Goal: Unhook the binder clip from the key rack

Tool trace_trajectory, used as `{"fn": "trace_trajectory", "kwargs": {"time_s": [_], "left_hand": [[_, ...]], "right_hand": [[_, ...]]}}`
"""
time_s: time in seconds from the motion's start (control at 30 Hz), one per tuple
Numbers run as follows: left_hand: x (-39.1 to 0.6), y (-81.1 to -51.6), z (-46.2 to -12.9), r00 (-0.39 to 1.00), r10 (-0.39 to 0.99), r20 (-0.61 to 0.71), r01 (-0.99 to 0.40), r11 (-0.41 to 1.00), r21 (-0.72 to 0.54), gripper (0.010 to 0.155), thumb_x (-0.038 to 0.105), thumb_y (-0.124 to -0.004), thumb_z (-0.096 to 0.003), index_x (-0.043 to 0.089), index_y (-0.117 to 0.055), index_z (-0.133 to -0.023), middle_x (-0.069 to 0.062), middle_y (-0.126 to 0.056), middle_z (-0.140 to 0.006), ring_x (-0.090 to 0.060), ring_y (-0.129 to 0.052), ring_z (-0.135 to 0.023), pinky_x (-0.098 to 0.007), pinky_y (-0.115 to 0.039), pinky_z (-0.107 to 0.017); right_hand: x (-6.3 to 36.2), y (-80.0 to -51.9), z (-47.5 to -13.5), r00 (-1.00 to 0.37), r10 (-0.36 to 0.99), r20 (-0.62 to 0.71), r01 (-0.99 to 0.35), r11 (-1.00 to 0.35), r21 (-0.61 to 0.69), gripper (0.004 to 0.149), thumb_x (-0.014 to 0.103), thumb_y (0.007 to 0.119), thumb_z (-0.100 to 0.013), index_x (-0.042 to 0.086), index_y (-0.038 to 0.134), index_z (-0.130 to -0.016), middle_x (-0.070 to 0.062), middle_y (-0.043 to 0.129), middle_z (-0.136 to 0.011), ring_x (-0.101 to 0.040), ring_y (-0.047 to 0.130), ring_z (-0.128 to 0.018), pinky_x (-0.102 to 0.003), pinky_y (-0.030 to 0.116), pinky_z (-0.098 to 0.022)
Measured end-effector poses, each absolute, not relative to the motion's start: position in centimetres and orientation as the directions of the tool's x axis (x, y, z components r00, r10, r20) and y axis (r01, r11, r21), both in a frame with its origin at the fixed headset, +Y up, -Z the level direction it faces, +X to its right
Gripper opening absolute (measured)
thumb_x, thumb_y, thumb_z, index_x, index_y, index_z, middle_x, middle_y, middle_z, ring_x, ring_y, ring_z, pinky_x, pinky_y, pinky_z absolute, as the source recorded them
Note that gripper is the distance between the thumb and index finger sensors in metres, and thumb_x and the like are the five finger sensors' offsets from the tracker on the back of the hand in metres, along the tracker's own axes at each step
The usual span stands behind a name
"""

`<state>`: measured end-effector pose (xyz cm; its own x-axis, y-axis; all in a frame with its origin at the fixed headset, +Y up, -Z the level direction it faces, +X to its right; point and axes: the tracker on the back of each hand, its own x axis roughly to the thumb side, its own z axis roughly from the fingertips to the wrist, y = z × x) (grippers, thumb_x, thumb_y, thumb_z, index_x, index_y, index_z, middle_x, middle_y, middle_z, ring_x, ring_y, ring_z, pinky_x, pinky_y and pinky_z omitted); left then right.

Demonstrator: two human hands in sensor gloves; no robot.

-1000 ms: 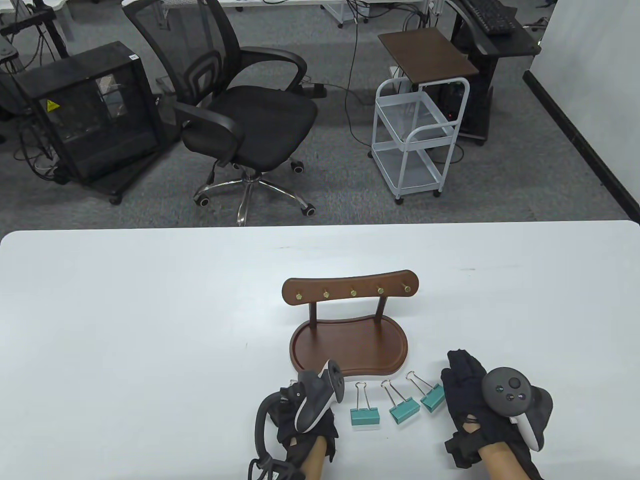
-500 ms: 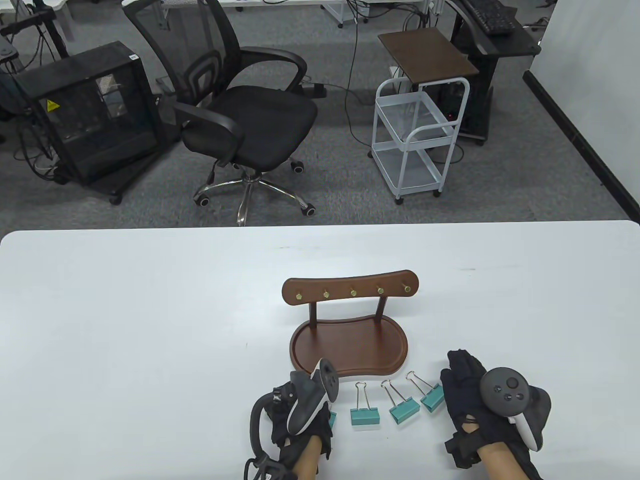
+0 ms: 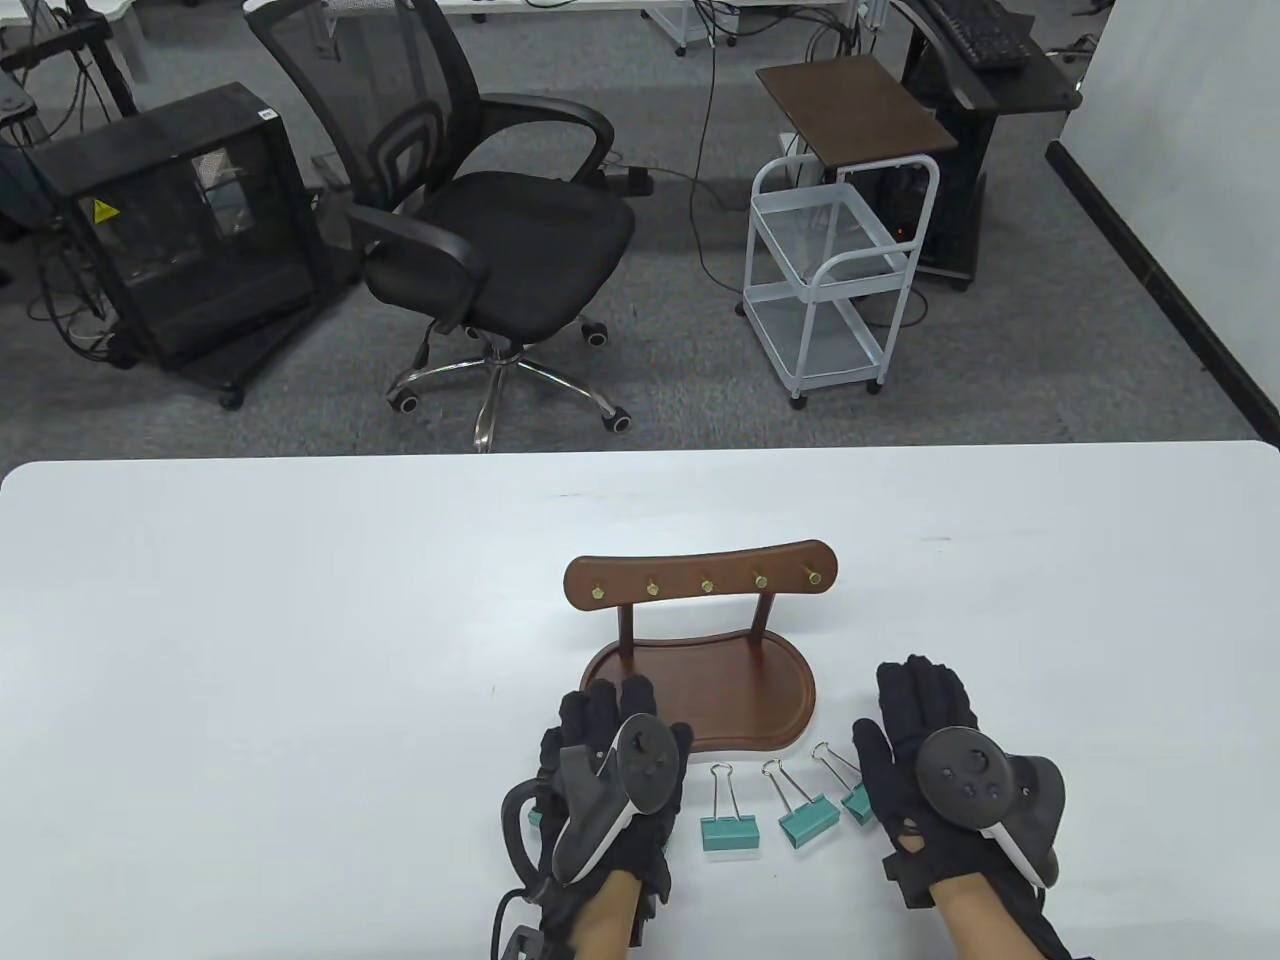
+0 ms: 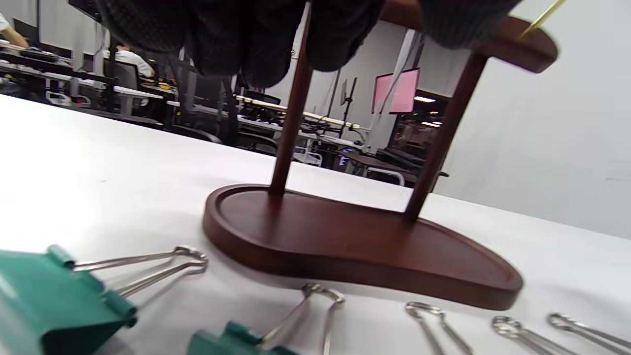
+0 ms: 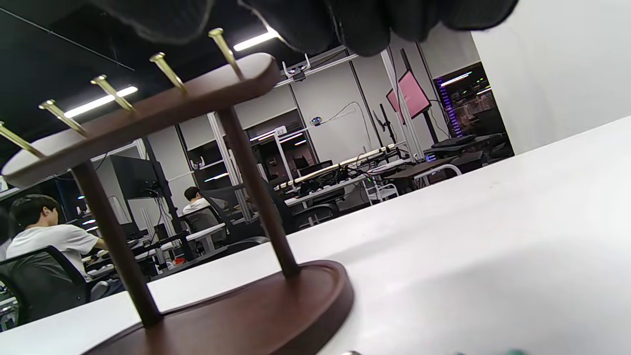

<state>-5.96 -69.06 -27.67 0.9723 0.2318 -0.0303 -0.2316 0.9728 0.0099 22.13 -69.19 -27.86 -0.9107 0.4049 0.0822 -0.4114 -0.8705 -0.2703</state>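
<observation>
The brown wooden key rack (image 3: pixel 700 650) stands at the table's front middle; its five brass hooks (image 3: pixel 705 584) are bare. Three teal binder clips lie on the table in front of its base: left (image 3: pixel 730 826), middle (image 3: pixel 803 812), right (image 3: pixel 852 792). A sliver of a further teal clip (image 3: pixel 534 820) shows under my left hand. My left hand (image 3: pixel 615 715) lies palm down with fingers stretched out, tips over the base's front left edge. My right hand (image 3: pixel 915 700) lies flat and empty, right of the base, its thumb over the right clip. The left wrist view shows clips (image 4: pixel 54 303) before the base (image 4: pixel 365 241).
The white table (image 3: pixel 300 650) stretches wide to the left, right and behind the rack. Beyond its far edge are an office chair (image 3: pixel 480 230), a white cart (image 3: pixel 830 280) and a black case (image 3: pixel 170 230) on the floor.
My left hand has turned from its side to palm down and reached forward to the rack's base. My right hand has slid forward and left, partly covering the right clip.
</observation>
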Motion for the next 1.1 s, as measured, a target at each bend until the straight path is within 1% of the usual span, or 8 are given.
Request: {"fn": "trace_trajectory", "kwargs": {"time_s": [0.13, 0.3, 0.4, 0.5, 0.67, 0.97, 1.1], "left_hand": [[-5.4, -68.6, -27.4, 0.956, 0.292, 0.021, -0.293, 0.956, 0.023, 0.072, 0.064, -0.055, -0.0518, 0.032, -0.047, -0.116, -0.006, -0.051, -0.123, -0.033, -0.046, -0.115, -0.057, -0.049, -0.077], [-5.2, -69.1, -27.1, 0.939, 0.333, 0.084, -0.336, 0.941, 0.032, 0.068, 0.059, -0.052, -0.053, 0.03, -0.05, -0.114, -0.003, -0.05, -0.122, -0.03, -0.042, -0.114, -0.054, -0.046, -0.077], [-5.6, -69.8, -26.9, 0.931, 0.358, 0.074, -0.361, 0.932, 0.033, 0.067, 0.057, -0.052, -0.0535, 0.029, -0.051, -0.114, -0.002, -0.051, -0.121, -0.029, -0.042, -0.113, -0.053, -0.046, -0.077], [-6.3, -70.5, -26.8, 0.914, 0.401, 0.059, -0.404, 0.914, 0.037, 0.066, 0.055, -0.053, -0.0539, 0.028, -0.051, -0.114, -0.002, -0.05, -0.121, -0.028, -0.041, -0.113, -0.052, -0.045, -0.077], [-6.7, -70.8, -26.7, 0.923, 0.38, 0.064, -0.383, 0.922, 0.055, 0.064, 0.053, -0.053, -0.0543, 0.028, -0.052, -0.113, -0.002, -0.05, -0.121, -0.028, -0.041, -0.113, -0.052, -0.044, -0.077], [-6.4, -71.0, -26.9, 0.931, 0.359, 0.069, -0.363, 0.93, 0.057, 0.063, 0.052, -0.054, -0.0544, 0.029, -0.052, -0.113, -0.001, -0.049, -0.12, -0.027, -0.04, -0.113, -0.051, -0.043, -0.077], [-6.1, -71.2, -27.0, 0.936, 0.346, 0.072, -0.35, 0.936, 0.046, 0.063, 0.052, -0.055, -0.0543, 0.029, -0.053, -0.113, -0.001, -0.049, -0.12, -0.026, -0.04, -0.113, -0.051, -0.043, -0.077]], "right_hand": [[20.3, -68.7, -27.8, -0.914, 0.392, 0.109, -0.406, -0.873, -0.269, 0.064, 0.052, 0.066, -0.04, 0.021, 0.054, -0.095, -0.013, 0.049, -0.104, -0.041, 0.047, -0.094, -0.053, 0.053, -0.066], [18.4, -69.0, -27.7, -0.915, 0.382, 0.133, -0.404, -0.876, -0.262, 0.063, 0.051, 0.065, -0.041, 0.021, 0.053, -0.095, -0.012, 0.05, -0.104, -0.04, 0.047, -0.093, -0.052, 0.053, -0.066], [17.9, -69.7, -27.6, -0.908, 0.391, 0.15, -0.418, -0.87, -0.26, 0.062, 0.05, 0.064, -0.041, 0.02, 0.054, -0.094, -0.012, 0.052, -0.104, -0.039, 0.048, -0.093, -0.052, 0.054, -0.066], [17.8, -70.6, -27.6, -0.918, 0.36, 0.166, -0.394, -0.88, -0.267, 0.061, 0.049, 0.063, -0.041, 0.019, 0.055, -0.094, -0.012, 0.053, -0.103, -0.039, 0.05, -0.093, -0.052, 0.055, -0.065], [18.4, -71.4, -27.7, -0.915, 0.368, 0.165, -0.4, -0.878, -0.262, 0.06, 0.048, 0.063, -0.041, 0.018, 0.056, -0.093, -0.012, 0.055, -0.102, -0.039, 0.051, -0.092, -0.052, 0.055, -0.065], [19.9, -72.1, -27.9, -0.873, 0.47, 0.128, -0.487, -0.834, -0.258, 0.059, 0.046, 0.062, -0.042, 0.017, 0.055, -0.093, -0.013, 0.054, -0.102, -0.04, 0.051, -0.092, -0.052, 0.056, -0.065], [19.7, -72.2, -27.9, -0.874, 0.468, 0.13, -0.486, -0.837, -0.252, 0.06, 0.046, 0.062, -0.042, 0.017, 0.055, -0.094, -0.013, 0.055, -0.102, -0.04, 0.052, -0.092, -0.052, 0.056, -0.065]]}}
